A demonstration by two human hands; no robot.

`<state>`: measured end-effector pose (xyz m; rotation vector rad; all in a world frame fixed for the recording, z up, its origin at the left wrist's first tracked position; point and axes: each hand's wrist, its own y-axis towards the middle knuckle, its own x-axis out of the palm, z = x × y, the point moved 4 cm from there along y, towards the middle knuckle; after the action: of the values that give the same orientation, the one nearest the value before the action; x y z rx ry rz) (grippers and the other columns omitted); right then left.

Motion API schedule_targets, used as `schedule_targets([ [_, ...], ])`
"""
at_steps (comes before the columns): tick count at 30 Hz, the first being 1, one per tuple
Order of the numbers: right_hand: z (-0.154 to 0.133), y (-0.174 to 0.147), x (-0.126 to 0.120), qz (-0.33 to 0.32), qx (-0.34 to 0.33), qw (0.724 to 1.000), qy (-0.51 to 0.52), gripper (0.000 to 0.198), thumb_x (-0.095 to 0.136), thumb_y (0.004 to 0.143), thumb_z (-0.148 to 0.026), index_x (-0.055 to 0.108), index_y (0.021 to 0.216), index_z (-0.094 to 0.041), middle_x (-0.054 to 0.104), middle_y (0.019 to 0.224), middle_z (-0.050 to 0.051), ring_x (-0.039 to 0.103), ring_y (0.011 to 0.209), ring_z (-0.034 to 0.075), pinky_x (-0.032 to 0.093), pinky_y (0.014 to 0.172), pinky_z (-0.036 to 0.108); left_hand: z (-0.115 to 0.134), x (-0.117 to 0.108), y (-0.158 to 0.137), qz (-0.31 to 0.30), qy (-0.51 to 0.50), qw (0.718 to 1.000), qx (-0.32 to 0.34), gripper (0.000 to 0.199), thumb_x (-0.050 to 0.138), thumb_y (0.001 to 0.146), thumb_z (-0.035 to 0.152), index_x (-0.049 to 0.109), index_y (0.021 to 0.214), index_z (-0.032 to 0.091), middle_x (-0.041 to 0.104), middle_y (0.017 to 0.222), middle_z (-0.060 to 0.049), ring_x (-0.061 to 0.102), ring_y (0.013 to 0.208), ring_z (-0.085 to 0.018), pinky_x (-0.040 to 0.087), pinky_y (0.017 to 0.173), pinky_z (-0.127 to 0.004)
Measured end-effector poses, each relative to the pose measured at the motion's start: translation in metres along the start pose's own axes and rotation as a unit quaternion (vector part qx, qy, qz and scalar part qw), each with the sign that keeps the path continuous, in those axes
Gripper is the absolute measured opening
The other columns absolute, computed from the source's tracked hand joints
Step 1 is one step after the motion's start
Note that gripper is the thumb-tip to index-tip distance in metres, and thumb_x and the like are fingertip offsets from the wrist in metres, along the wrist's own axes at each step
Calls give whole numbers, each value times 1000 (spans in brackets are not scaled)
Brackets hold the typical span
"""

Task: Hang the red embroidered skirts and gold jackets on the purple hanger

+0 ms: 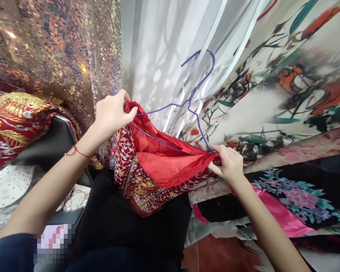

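A dark red garment (147, 189) with gold and silver embroidery and a bright red lining (164, 166) hangs between my hands over my lap. Inside its opening sits a purple wire hanger (190, 99), its hook pointing up and away from me. At the left end, my left hand (113, 111) pinches the garment's edge near one hanger corner, a red string bracelet on its wrist. On the opposite side my right hand (228, 162) grips the other edge by the second corner. The lower hanger bar shows partly against the lining; both tips are covered by cloth or fingers.
Sequined fabric (59, 45) hangs at the back left, beside a white curtain (155, 41). Floral-printed cloth (272, 98) drapes on the right, above black embroidered fabric (297, 192). Another red-and-gold garment (19, 121) lies over a black chair (45, 145). Reddish floor tiles (215, 253) show below.
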<state>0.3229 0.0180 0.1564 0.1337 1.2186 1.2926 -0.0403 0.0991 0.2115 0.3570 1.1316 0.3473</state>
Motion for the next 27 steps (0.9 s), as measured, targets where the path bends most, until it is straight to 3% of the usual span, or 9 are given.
schedule_targets([
  [4, 7, -6, 6, 5, 54, 998, -23, 10, 53, 98, -23, 61, 93, -20, 64, 72, 2, 50, 58, 15, 38, 61, 30, -7, 0, 11, -56, -22, 998, -3, 19, 64, 77, 37, 64, 86, 20, 64, 79, -7, 64, 88, -29, 47, 83, -39],
  [9, 18, -10, 14, 44, 223, 974, 11, 29, 48, 102, -37, 60, 81, -21, 59, 64, 2, 50, 56, 17, 39, 59, 30, -33, 8, 19, -74, -323, 943, 0, 14, 55, 78, 31, 55, 71, 19, 53, 65, -1, 47, 61, -14, 38, 62, -29],
  [12, 17, -5, 16, 73, 288, 952, 79, 31, 51, 102, -41, 61, 81, -21, 59, 65, 1, 53, 58, 17, 41, 60, 30, -38, 16, 14, -82, -355, 931, 5, 15, 52, 75, 30, 52, 65, 20, 47, 59, 1, 40, 56, -13, 33, 57, -27],
  [14, 13, -1, 16, 83, 288, 948, 107, 28, 53, 101, -39, 61, 81, -20, 60, 68, 2, 54, 62, 17, 42, 62, 30, -34, 20, 12, -85, -285, 953, 51, 19, 53, 74, 30, 47, 59, 20, 41, 55, 2, 39, 56, -13, 33, 59, -29],
  [16, 10, 2, 15, 93, 270, 954, 93, 26, 54, 100, -36, 60, 80, -21, 60, 72, 3, 55, 68, 19, 42, 67, 32, -28, 18, 14, -30, -192, 974, 114, 21, 56, 72, 28, 46, 56, 19, 47, 59, -1, 47, 66, -17, 40, 70, -33],
  [19, 7, 1, 15, 103, 238, 965, 33, 21, 55, 100, -31, 60, 82, -22, 63, 77, 5, 56, 76, 22, 39, 72, 35, -22, 19, 19, 29, -126, 969, 211, 21, 58, 72, 29, 51, 55, 18, 63, 89, -7, 54, 96, -25, 40, 92, -42],
  [21, 6, -2, 18, 108, 224, 969, 4, 16, 55, 99, -28, 60, 85, -22, 63, 80, 6, 55, 77, 23, 38, 72, 35, -21, 30, 22, -38, -152, 955, 252, 25, 58, 76, 34, 53, 58, 18, 64, 90, -7, 54, 91, -22, 41, 89, -38],
  [23, 5, -4, 23, 112, 222, 968, -15, 11, 55, 99, -26, 60, 90, -21, 64, 83, 7, 55, 79, 23, 38, 73, 36, -24, 42, 22, -113, -197, 940, 255, 29, 56, 83, 40, 54, 64, 18, 58, 73, -2, 49, 71, -15, 41, 74, -30],
  [27, -1, 0, 38, 137, 255, 957, -32, 18, 51, 97, -25, 59, 112, -20, 65, 105, 14, 59, 97, 29, 40, 85, 44, -32, 46, 21, -93, -259, 934, 229, 29, 52, 91, 43, 62, 80, 18, 60, 71, 0, 50, 66, -13, 41, 69, -26],
])
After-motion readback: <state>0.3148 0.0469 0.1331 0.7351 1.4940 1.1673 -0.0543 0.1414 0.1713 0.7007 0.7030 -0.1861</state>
